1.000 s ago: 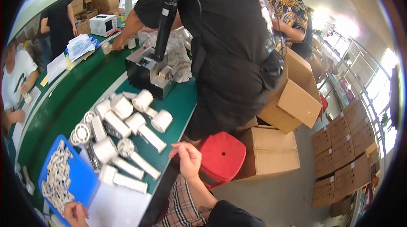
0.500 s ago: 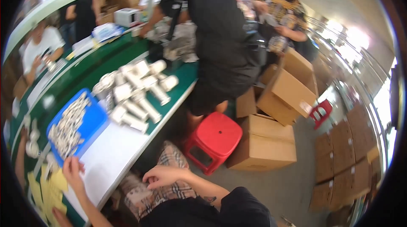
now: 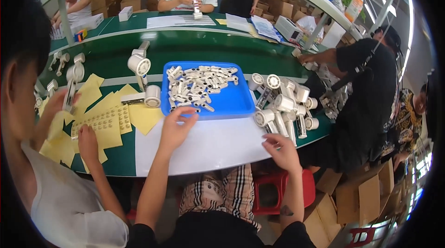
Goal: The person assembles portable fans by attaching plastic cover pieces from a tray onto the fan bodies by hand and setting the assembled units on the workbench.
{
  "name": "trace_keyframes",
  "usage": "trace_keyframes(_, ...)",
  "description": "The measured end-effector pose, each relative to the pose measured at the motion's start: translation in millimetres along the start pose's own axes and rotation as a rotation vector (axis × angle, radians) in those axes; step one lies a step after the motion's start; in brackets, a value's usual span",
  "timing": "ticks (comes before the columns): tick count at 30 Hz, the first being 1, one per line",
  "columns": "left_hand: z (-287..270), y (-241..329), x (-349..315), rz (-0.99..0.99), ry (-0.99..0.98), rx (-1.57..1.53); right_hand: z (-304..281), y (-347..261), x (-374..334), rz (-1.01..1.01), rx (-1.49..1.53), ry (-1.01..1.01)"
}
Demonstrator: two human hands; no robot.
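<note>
Sheet [image 3: 211,144] free, tray [image 3: 232,100] blocks fwd, parts [image 3: 283,103] rt

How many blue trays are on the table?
1: the blue tray is by the left hand, left of the heaped white devices. I see no others, though some could be hidden.

Counting one blue tray [image 3: 234,101], holding dozens of small white parts [image 3: 194,83], too heaped for exact numbering. Seeing two white round-headed devices [image 3: 139,64] just left of the tray and at least six more such devices [image 3: 283,103] overlapping at its right. Counting one white sheet [image 3: 213,144], one left hand [image 3: 177,131], one right hand [image 3: 282,151].
</note>
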State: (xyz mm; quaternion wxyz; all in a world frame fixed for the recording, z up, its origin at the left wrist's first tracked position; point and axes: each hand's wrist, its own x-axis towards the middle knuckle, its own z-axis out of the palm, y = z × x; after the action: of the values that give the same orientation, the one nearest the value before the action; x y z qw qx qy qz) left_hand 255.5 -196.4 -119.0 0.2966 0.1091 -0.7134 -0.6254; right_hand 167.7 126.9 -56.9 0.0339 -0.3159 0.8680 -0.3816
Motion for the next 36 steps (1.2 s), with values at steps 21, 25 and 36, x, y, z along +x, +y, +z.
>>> trace_keyframes(21, 7, 28, -6, -0.134, -0.255, 0.201, -21, 33, 24, 0.147, -0.188, 0.080)
trace_keyframes(25, 22, 63, -23, 0.205, -0.516, 0.232, 2, 6, 58, 0.038, 0.369, -0.423)
trace_keyframes(36, 22, 27, -22, 0.018, -0.222, 0.397, 101, 17, 228, -0.432, -0.193, -0.199)
